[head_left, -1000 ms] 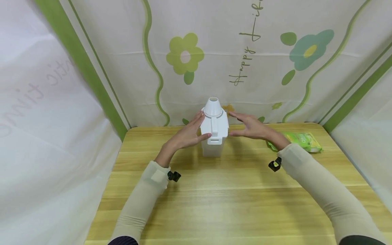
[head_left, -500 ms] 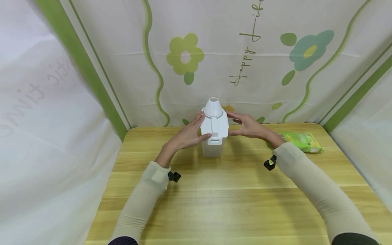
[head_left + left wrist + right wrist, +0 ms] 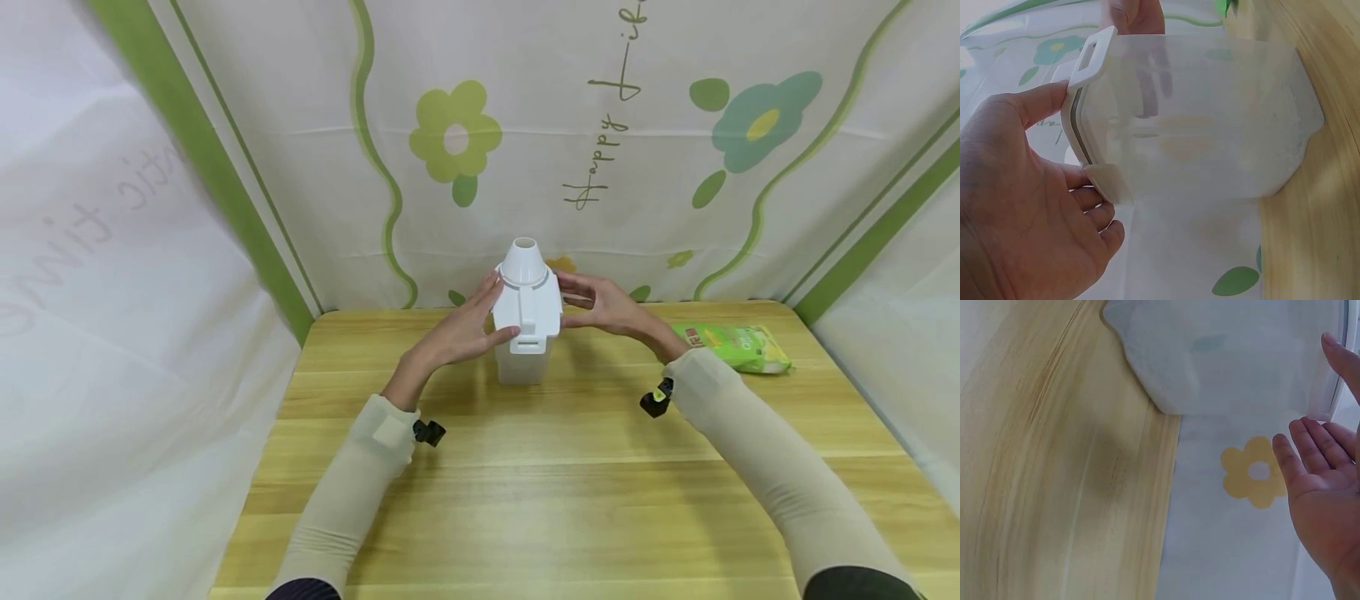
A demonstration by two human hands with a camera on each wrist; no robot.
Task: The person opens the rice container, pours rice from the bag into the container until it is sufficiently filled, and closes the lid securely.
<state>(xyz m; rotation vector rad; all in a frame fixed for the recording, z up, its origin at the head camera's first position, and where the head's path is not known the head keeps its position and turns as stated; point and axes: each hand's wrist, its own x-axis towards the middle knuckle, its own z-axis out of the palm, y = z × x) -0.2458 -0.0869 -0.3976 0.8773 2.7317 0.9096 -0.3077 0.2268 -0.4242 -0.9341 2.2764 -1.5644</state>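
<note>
A translucent plastic storage container (image 3: 521,368) stands upright near the table's back edge. Its white lid (image 3: 542,310) carries a white cone-shaped spout (image 3: 523,267) with an open tip. From the left, my left hand (image 3: 459,330) holds the lid, thumb on its front part and fingers curled at the side latch (image 3: 1110,182). My right hand (image 3: 613,308) is at the opposite side, fingers fairly straight near the rear corner and thumb by the container's side. A whitish layer (image 3: 1286,119) shows low inside the container; its kind is unclear.
A green and yellow packet (image 3: 738,346) lies on the wooden table (image 3: 525,492), partly behind my right wrist. White flower-printed curtain (image 3: 300,125) rises just behind the table and along both sides.
My right hand has moved left, from beside the container to its right side, and its fingers have drawn in slightly. My left hand and the container have stayed put.
</note>
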